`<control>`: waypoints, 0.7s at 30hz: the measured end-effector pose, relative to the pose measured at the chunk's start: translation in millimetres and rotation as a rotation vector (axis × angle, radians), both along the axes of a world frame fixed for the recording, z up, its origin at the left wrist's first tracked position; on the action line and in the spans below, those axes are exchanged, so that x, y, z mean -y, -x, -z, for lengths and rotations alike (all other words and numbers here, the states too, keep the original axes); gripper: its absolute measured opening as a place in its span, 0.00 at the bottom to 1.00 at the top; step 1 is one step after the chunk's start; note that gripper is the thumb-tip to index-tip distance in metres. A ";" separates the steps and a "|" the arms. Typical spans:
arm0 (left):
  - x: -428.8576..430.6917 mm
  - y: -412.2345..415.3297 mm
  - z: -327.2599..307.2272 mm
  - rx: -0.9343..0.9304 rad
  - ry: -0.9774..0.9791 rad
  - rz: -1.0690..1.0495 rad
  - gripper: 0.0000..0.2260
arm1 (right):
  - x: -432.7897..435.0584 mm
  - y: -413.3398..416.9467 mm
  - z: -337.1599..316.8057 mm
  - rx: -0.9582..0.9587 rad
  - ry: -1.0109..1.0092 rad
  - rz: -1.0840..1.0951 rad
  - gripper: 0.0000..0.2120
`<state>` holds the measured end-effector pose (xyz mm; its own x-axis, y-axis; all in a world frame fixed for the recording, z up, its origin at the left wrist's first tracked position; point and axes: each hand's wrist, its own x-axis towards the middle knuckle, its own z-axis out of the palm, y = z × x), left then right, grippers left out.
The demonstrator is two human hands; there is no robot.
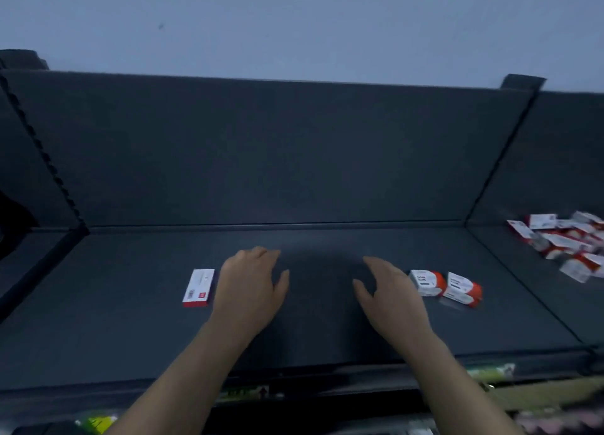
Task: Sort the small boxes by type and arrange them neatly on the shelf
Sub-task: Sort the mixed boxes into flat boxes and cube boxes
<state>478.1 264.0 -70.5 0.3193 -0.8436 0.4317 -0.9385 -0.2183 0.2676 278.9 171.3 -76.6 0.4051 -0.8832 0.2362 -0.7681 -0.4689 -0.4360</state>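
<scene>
A flat white box with a red edge point(198, 288) lies on the dark shelf point(310, 336), just left of my left hand point(251, 287). Two white-and-orange boxes point(445, 287) stand side by side just right of my right hand point(389, 294). Both hands hover palm down over the middle of the shelf with fingers spread and nothing in them. On the neighbouring shelf section to the right lies a loose heap of several white-and-red boxes point(567, 243).
The shelf has a dark back panel point(277, 153) and slanted uprights at left point(39, 150) and right point(500, 153). Lower shelves with coloured packages point(490, 374) show below the front edge. A pale wall rises behind.
</scene>
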 end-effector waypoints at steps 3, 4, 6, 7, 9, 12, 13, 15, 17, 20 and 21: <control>13.8 32.7 -4.4 0.022 -0.018 0.101 0.15 | -5.7 39.7 -5.5 -0.007 0.012 0.096 0.15; 18.7 44.1 -6.1 0.027 -0.012 0.133 0.15 | -7.0 53.8 -7.2 -0.004 0.016 0.126 0.14; 29.7 67.2 -8.8 0.031 0.001 0.190 0.14 | -7.0 82.9 -9.2 -0.001 0.021 0.183 0.12; 35.4 79.7 -10.6 0.027 0.010 0.212 0.14 | -5.7 98.1 -9.9 0.002 0.026 0.203 0.12; 47.3 107.6 -13.1 0.007 0.011 0.252 0.15 | -1.1 130.0 -10.0 0.006 0.033 0.234 0.14; 66.3 152.8 -14.5 -0.024 0.011 0.314 0.16 | 7.5 179.3 -11.4 -0.006 0.039 0.285 0.21; 72.9 168.7 -15.0 -0.038 0.015 0.334 0.16 | 11.0 196.5 -12.3 -0.011 0.036 0.300 0.22; 88.2 201.7 -15.2 -0.062 0.030 0.354 0.16 | 19.8 230.5 -15.0 -0.016 0.031 0.322 0.23; 103.6 236.8 -16.8 -0.067 0.014 0.365 0.16 | 31.0 264.4 -18.4 -0.022 0.033 0.334 0.23; 124.9 288.4 -20.7 -0.101 -0.015 0.377 0.17 | 50.4 315.6 -21.5 -0.040 0.042 0.357 0.23; 132.0 304.1 -21.9 -0.098 -0.022 0.376 0.17 | 57.5 332.2 -21.8 -0.047 0.045 0.360 0.23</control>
